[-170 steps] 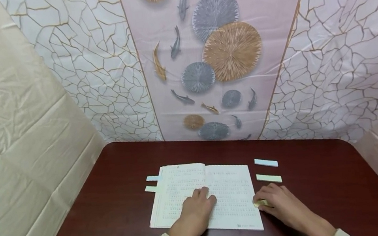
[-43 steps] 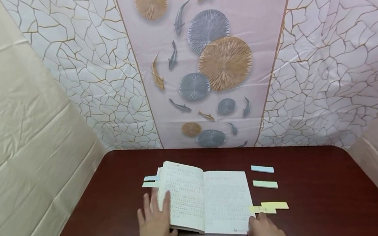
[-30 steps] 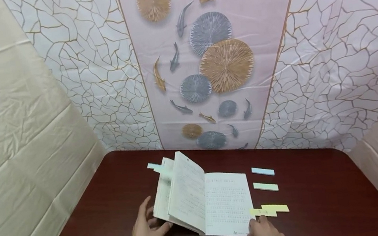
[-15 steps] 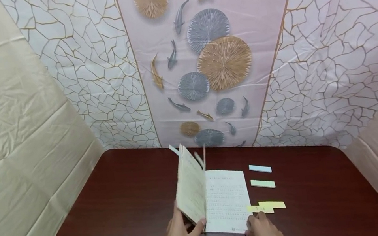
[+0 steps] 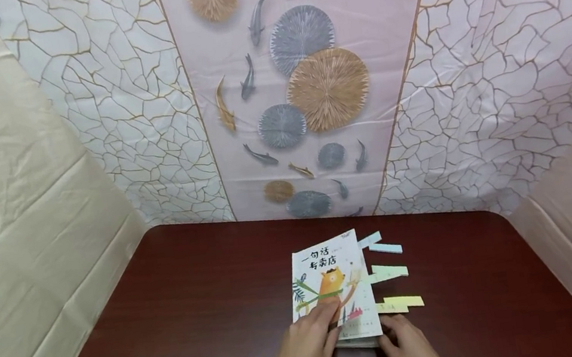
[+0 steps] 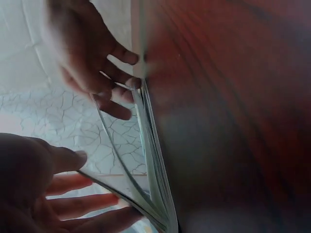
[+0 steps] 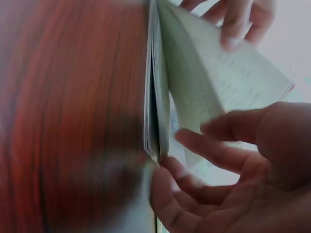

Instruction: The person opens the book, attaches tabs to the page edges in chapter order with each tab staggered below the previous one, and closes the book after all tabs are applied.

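Observation:
A paperback book (image 5: 323, 258) lies nearly closed, its illustrated front cover up with an orange animal and dark lettering. My left hand (image 5: 308, 344) lies over the lower cover in the head view. In the left wrist view the left hand (image 6: 29, 184) pinches the raised cover with pages, thumb opposite fingers. My right hand (image 5: 411, 346) is at the book's lower right corner. Its loosely curved, spread fingers touch the page edges in the right wrist view. Blue (image 5: 369, 240), green (image 5: 368, 280) and yellow (image 5: 392, 308) sticky tabs stick out from the right edge.
Pads of blue (image 5: 388, 248), green (image 5: 396, 271) and yellow (image 5: 410, 300) sticky tabs lie right of the book. The dark red-brown table (image 5: 200, 310) meets a patterned cloth backdrop (image 5: 326, 155), with a pale cloth (image 5: 44, 234) on the left.
A yellow tab was placed on the right page. My left hand then lifted the left half of the book and swung it rightward, bringing the cover up. The right hand stayed near the corner.

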Demonstrator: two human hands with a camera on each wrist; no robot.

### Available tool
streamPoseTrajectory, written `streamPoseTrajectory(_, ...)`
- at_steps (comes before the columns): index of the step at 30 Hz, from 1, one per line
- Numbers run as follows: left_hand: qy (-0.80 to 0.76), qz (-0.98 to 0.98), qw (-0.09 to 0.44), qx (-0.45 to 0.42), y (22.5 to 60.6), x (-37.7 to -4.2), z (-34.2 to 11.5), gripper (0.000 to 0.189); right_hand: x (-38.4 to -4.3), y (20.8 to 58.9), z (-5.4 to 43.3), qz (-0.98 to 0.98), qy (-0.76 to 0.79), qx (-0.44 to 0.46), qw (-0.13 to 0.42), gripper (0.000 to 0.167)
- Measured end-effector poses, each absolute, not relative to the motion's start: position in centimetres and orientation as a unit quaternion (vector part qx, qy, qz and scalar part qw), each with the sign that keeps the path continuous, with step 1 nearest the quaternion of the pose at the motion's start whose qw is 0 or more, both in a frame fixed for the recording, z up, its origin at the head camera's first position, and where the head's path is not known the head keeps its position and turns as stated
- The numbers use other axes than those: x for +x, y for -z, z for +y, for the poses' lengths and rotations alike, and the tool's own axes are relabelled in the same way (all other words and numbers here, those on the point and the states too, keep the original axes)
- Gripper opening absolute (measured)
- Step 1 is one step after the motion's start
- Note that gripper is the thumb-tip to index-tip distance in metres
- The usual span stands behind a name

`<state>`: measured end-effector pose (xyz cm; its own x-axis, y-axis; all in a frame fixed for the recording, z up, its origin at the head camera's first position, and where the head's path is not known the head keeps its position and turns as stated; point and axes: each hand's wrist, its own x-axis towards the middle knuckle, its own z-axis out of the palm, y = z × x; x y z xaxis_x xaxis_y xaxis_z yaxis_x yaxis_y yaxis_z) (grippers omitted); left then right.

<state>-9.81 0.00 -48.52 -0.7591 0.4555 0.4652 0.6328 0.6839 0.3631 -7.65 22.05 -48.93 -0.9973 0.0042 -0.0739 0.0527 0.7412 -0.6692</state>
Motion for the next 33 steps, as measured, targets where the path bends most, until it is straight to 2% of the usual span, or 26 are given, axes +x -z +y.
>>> streamPoseTrajectory(4,0.193,-0.917,0.169,-0.305,48.6,-9.9,0.7,0.039,-7.2,48.5,21.9,0.928,0.371,0.020,0.022,0.036)
streamPoseTrajectory(10,0.101,-0.933,0.174,-0.299,49.2,-10.1,1.9,0.021,-7.1,47.6,21.2,0.892,0.443,0.054,0.070,0.042)
streamPoseTrajectory(13,0.077,-0.933,0.183,-0.301,49.4,-10.3,2.1,0.019,-7.2,48.0,21.2,0.892,0.441,0.068,0.071,0.046)
streamPoseTrajectory(18,0.023,-0.934,0.183,-0.306,49.3,-10.6,1.8,0.029,-8.2,49.6,21.8,0.916,0.391,0.066,0.059,0.032)
streamPoseTrajectory(22,0.014,-0.944,0.133,-0.301,48.7,-11.5,1.2,0.041,-8.8,50.0,21.9,0.943,0.319,0.051,0.083,0.039)
streamPoseTrajectory(27,0.049,-0.951,0.075,-0.297,48.5,-13.3,0.3,0.047,-9.0,49.0,20.9,0.965,0.221,0.073,0.120,0.037)
streamPoseTrajectory(30,0.046,-0.950,0.056,-0.302,48.8,-13.8,-0.2,0.060,-8.8,48.6,20.3,0.977,0.175,0.073,0.098,0.040)
streamPoseTrajectory(33,0.026,-0.949,0.044,-0.311,49.1,-13.7,-0.5,0.065,-8.1,48.8,20.0,0.987,0.160,0.009,0.022,0.044)
